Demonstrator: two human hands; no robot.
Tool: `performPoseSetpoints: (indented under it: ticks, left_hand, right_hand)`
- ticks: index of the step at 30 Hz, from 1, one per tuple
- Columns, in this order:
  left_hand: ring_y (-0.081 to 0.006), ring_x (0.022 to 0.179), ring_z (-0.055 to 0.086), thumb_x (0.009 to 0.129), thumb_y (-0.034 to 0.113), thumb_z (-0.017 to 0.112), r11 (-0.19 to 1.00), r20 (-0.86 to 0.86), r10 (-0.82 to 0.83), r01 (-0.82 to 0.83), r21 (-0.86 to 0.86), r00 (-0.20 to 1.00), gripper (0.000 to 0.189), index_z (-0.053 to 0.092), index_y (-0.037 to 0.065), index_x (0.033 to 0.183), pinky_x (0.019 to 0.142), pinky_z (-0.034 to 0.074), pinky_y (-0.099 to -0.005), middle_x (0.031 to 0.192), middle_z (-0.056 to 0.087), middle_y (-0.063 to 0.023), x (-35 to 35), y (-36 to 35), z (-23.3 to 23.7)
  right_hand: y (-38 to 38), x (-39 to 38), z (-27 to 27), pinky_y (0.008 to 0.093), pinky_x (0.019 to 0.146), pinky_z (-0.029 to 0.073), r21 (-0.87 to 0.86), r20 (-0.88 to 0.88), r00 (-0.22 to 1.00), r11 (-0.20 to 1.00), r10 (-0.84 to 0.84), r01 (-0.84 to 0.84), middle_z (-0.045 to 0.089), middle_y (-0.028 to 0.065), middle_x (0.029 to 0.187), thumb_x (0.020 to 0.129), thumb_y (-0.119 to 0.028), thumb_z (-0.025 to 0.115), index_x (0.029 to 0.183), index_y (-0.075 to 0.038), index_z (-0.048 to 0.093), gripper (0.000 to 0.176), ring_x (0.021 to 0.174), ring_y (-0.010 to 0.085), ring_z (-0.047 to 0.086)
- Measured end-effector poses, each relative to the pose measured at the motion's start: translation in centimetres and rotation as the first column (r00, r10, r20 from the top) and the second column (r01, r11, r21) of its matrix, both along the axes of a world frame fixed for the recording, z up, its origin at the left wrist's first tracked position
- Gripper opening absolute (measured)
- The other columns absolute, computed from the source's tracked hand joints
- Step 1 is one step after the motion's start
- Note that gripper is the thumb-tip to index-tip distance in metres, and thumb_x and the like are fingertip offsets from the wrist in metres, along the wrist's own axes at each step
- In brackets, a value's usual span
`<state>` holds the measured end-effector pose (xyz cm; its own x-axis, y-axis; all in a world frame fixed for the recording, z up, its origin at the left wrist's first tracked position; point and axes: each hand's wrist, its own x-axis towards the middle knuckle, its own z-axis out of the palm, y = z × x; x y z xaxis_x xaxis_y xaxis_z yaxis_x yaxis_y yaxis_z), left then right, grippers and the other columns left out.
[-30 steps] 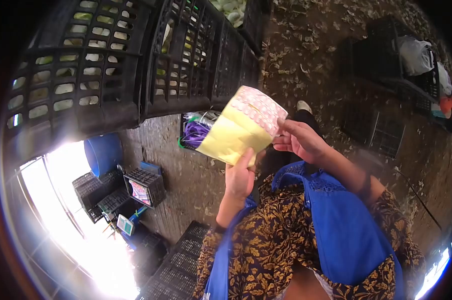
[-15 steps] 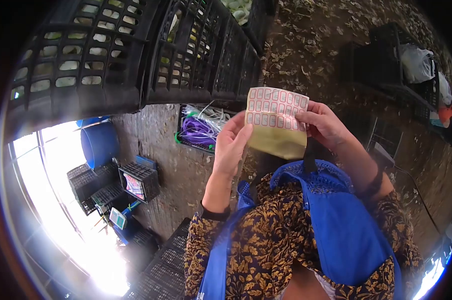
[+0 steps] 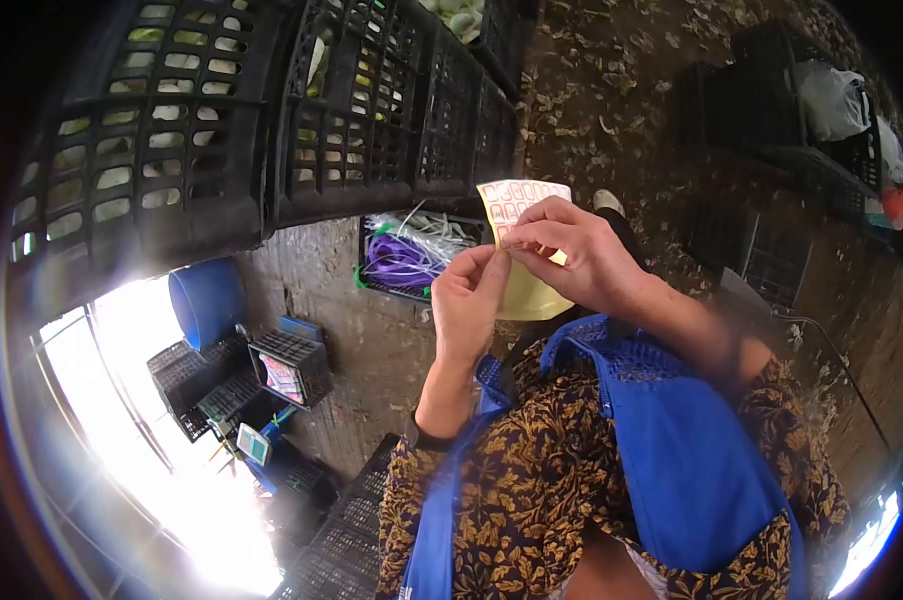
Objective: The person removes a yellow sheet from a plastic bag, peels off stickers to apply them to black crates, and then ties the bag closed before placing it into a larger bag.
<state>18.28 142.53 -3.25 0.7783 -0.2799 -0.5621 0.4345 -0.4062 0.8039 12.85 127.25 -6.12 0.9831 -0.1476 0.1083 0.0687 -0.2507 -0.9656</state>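
A sheet of stickers [image 3: 524, 190], white labels with red outlines above a bare yellow backing, is held up in front of my chest. My left hand [image 3: 469, 300] grips its left edge between thumb and fingers. Across the front of the sheet reaches my right hand [image 3: 582, 255], its thumb and forefinger pinched on a sticker at the left end of the lowest row. The fingertips of both hands nearly meet there and hide that sticker. The sheet is slightly curved.
Stacked black crates [image 3: 352, 110] with pale green vegetables stand at upper left. Below them, a crate holds purple and white straps [image 3: 407, 255]. A blue barrel [image 3: 207, 300], smaller crates [image 3: 290, 365] and a scale display [image 3: 254, 443] are at left; a plastic bag [image 3: 830, 105] lies on crates at right.
My right hand has left the sheet's right edge and moved left across it, pinching at the lowest sticker row. My left hand still holds the left edge.
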Motion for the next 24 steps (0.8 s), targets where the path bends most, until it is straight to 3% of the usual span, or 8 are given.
performPoseSetpoints:
  ticks: [4,13,15,19,21,22,23,24]
  left_hand:
    - [-0.0044,0.073,0.057,0.088,0.01,0.06,0.991,-0.008,-0.025,0.024,-0.129,1.0,0.02,0.061,-0.004,0.101,0.066,0.046,-0.0179,0.085,0.065,-0.0026,0.4,1.2,-0.3]
    - [-0.0091,0.082,0.061,0.086,0.008,0.059,0.979,0.263,-0.203,0.202,0.033,0.943,0.019,0.063,-0.004,0.1,0.075,0.047,-0.0231,0.087,0.067,-0.0072,0.7,0.8,-0.4]
    - [-0.0096,0.082,0.061,0.086,0.008,0.058,0.978,0.259,-0.209,0.209,0.027,0.943,0.019,0.063,-0.004,0.1,0.074,0.047,-0.0235,0.086,0.067,-0.0077,0.9,0.7,-0.5]
    - [-0.0093,0.081,0.061,0.086,0.008,0.056,0.968,0.272,-0.248,0.227,0.104,0.93,0.017,0.063,-0.004,0.097,0.073,0.047,-0.0237,0.085,0.066,-0.007,1.7,-0.2,0.6]
    - [-0.0084,0.076,0.059,0.085,0.008,0.055,0.98,0.338,-0.198,0.183,0.076,0.92,0.016,0.062,-0.003,0.094,0.07,0.047,-0.0238,0.081,0.065,-0.0063,1.7,0.0,0.0]
    - [-0.0077,0.07,0.056,0.085,0.008,0.056,0.962,0.502,-0.257,0.168,0.217,0.826,0.015,0.061,-0.002,0.094,0.066,0.046,-0.0234,0.077,0.062,-0.0058,1.0,0.8,0.0]
    - [-0.0081,0.066,0.053,0.084,0.008,0.057,0.963,0.46,-0.242,0.155,0.219,0.854,0.014,0.061,-0.002,0.094,0.063,0.045,-0.0235,0.074,0.06,-0.0054,0.9,1.9,-0.6]
    - [-0.0081,0.066,0.052,0.084,0.007,0.057,0.986,0.478,-0.149,0.097,0.132,0.866,0.013,0.061,-0.002,0.092,0.062,0.044,-0.0231,0.073,0.059,-0.0049,0.7,2.5,-1.5]
  right_hand:
    - [0.4,0.7,-0.5,0.0263,0.066,0.051,-0.021,-0.007,1.0,1.0,-0.002,0.002,0.061,0.0076,0.093,0.079,-0.008,0.069,0.096,-0.006,0.068,0.017,0.078,0.0177,0.063]
    - [-0.7,1.1,-1.1,0.0256,0.065,0.051,0.091,-0.047,0.996,0.994,0.07,-0.065,0.065,0.0067,0.087,0.08,-0.009,0.068,0.095,-0.003,0.068,0.016,0.075,0.0149,0.063]
    - [-0.8,1.2,-1.8,0.0247,0.065,0.051,0.494,-0.309,0.938,0.869,0.159,0.016,0.065,0.0037,0.085,0.083,-0.013,0.067,0.093,-0.001,0.068,0.016,0.074,0.0121,0.062]
    - [-2.2,2.6,-1.7,0.0246,0.065,0.051,0.692,-0.473,0.826,0.709,0.307,0.133,0.063,0.0024,0.082,0.086,-0.017,0.064,0.091,-0.002,0.066,0.016,0.073,0.0095,0.061]
    - [-2.3,3.1,-2.7,0.0244,0.064,0.052,0.798,-0.53,0.767,0.518,0.362,0.307,0.062,0.0034,0.078,0.086,-0.018,0.062,0.087,-0.004,0.063,0.014,0.07,0.0093,0.06]
    - [-2.0,3.2,-2.7,0.0259,0.062,0.054,0.799,-0.555,0.748,0.481,0.363,0.36,0.06,0.0035,0.076,0.086,-0.015,0.061,0.084,-0.003,0.06,0.013,0.068,0.0106,0.061]
    - [-2.2,3.6,-3.0,0.0281,0.063,0.056,0.852,-0.504,0.761,0.38,0.409,0.36,0.061,0.0056,0.077,0.086,-0.016,0.061,0.083,-0.002,0.06,0.014,0.067,0.0126,0.062]
    - [-2.5,4.6,-2.2,0.0289,0.064,0.056,0.842,-0.505,0.786,0.405,0.357,0.356,0.062,0.0069,0.078,0.087,-0.016,0.061,0.084,-0.002,0.06,0.014,0.069,0.0136,0.062]
